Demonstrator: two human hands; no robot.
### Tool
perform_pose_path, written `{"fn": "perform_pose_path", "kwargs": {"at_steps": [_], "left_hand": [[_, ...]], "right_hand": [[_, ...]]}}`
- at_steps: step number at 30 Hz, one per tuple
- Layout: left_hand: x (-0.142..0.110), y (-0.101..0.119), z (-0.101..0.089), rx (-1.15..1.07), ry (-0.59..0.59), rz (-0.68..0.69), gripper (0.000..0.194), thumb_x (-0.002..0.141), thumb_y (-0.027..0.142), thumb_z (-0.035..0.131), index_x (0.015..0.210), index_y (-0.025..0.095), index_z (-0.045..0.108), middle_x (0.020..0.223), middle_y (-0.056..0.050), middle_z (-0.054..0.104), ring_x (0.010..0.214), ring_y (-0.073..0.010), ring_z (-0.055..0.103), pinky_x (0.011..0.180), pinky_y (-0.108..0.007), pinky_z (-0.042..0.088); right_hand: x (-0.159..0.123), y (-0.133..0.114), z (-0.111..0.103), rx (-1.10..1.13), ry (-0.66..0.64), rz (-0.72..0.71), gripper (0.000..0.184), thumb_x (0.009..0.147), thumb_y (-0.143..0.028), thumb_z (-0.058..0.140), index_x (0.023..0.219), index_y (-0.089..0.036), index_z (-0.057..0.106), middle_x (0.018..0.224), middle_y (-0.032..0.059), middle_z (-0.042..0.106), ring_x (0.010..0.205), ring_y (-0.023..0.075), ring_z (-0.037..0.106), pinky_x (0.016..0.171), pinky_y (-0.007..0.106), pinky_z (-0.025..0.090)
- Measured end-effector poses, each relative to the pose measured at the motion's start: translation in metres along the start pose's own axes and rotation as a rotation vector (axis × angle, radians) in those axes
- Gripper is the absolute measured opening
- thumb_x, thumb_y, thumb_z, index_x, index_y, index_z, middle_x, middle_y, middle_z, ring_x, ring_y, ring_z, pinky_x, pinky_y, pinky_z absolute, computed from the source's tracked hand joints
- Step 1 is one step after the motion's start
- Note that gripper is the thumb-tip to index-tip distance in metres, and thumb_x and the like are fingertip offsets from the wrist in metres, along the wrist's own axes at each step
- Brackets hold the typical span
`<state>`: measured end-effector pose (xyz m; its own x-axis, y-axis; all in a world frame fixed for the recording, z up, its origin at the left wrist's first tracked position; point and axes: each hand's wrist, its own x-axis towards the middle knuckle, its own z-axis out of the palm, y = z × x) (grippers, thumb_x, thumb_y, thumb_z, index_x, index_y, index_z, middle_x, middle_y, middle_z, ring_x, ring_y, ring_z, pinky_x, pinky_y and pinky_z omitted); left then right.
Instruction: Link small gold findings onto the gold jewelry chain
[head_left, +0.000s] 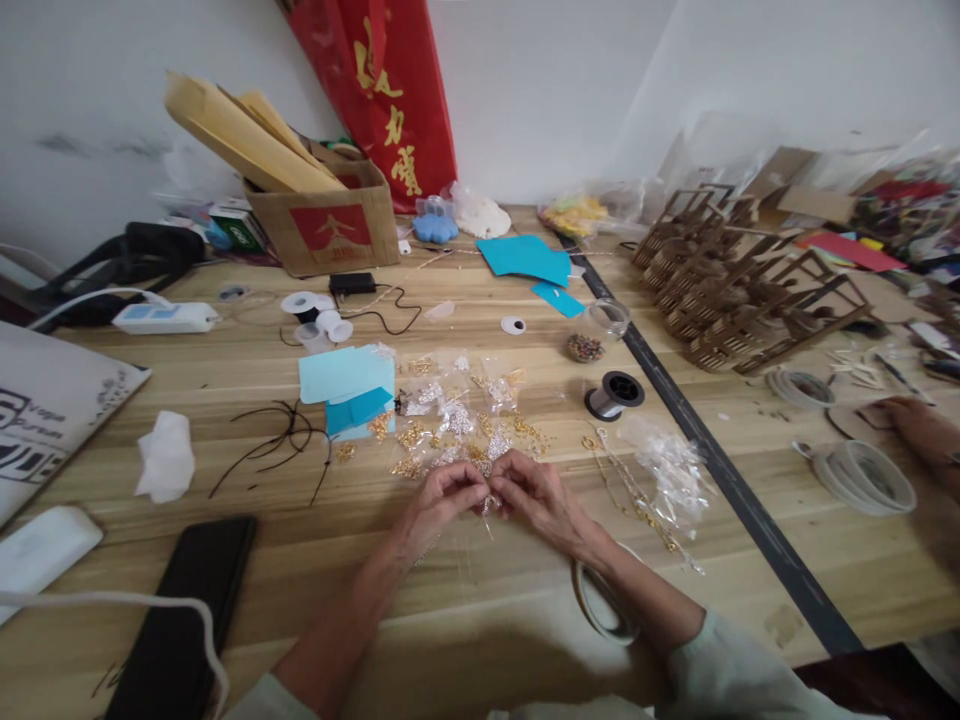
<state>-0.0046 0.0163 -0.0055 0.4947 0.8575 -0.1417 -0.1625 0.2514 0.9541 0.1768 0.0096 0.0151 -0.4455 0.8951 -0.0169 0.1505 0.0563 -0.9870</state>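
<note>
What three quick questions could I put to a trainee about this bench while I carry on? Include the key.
1. Which two colours stand out among the small pieces just beyond the left hand and right hand?
2. True or false: in the picture, the grey-wound spool stands to the left of the dark strip.
3. What holds the tan paper? A: red bag. B: cardboard box. C: clear jar.

Key: 1. gold and silver; 2. true; 3. B.

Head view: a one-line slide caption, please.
Left hand and right hand pinch a small shiny piece near gold and silver-coloured bits on a wooden table.
</note>
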Motion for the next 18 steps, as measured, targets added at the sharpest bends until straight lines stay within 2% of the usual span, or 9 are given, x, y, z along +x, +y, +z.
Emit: {"fn": "perform_pose_path", "kwargs": {"at_steps": [7,18], "left_hand": [[0.0,0.002,0.003,0.011,0.034,-0.08,0.021,0.066,0.025,0.077,0.074,0.014,0.062,0.074,-0.002,0.065,0.071,-0.0143,0.06,0.068,-0.024,0.044],[0.0,0.002,-0.001,0.173,0.104,-0.062,0.015,0.07,0.027,0.072,0.071,0.013,0.068,0.069,-0.002,0.065,0.065,-0.0132,0.055,0.063,-0.024,0.039]], "right_hand": [[0.0,-0.001,-0.002,-0.059,0.037,0.011,0.021,0.094,-0.036,0.049,0.085,-0.017,0.053,0.062,-0.0026,0.055,0.054,0.0097,0.052,0.052,0.02,0.038],[0.003,0.011,-0.004,0.02,0.096,0.034,0.021,0.092,-0.037,0.051,0.084,-0.018,0.053,0.061,-0.0027,0.055,0.053,0.0105,0.052,0.052,0.021,0.04]]}}
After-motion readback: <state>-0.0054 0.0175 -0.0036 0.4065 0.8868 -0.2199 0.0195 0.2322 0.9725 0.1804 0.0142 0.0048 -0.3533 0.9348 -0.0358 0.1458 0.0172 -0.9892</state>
